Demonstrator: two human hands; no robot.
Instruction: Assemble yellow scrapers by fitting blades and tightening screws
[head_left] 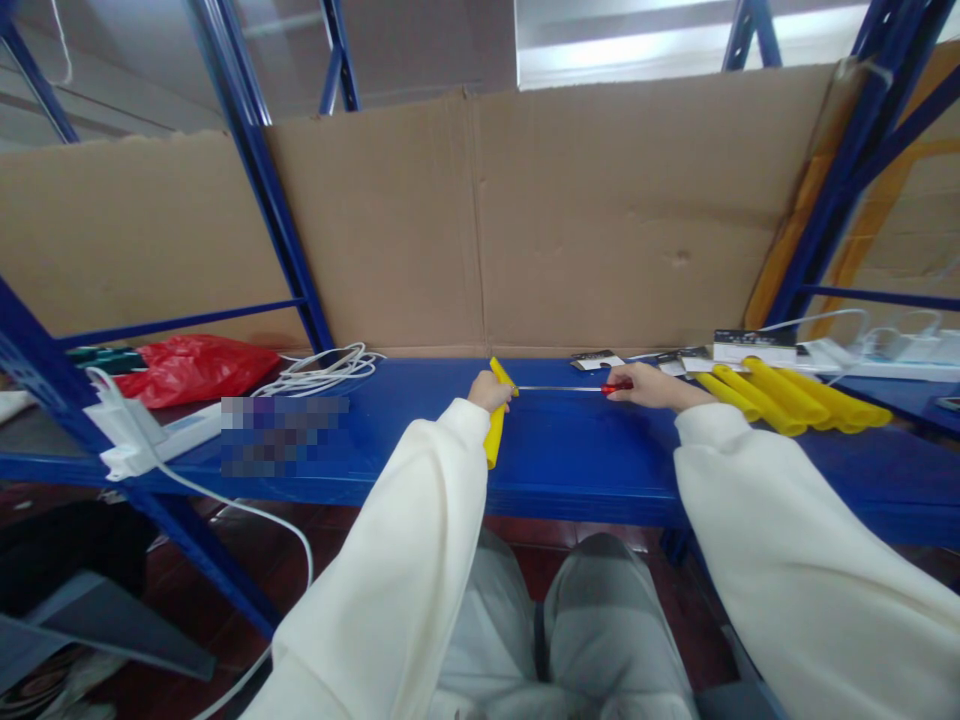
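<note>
My left hand [491, 391] is closed around a yellow tube [494, 440] over the middle of the blue shelf [585, 450]; the tube's ends show above and below my fingers. In my right hand [637, 385] is the red handle of a screwdriver [562, 389]. Its long thin metal shaft lies level and points left, with its tip at the yellow tube beside my left fingers. Whether the tip is inside the tube or only touches it is too small to tell.
Several yellow tubes [787, 395] lie right of my right hand, near black-and-white cards [754, 346]. On the left are a red plastic bag [202, 368], coiled white cable [322, 372] and a white power strip [187, 430]. A cardboard panel [600, 220] stands behind, between blue posts.
</note>
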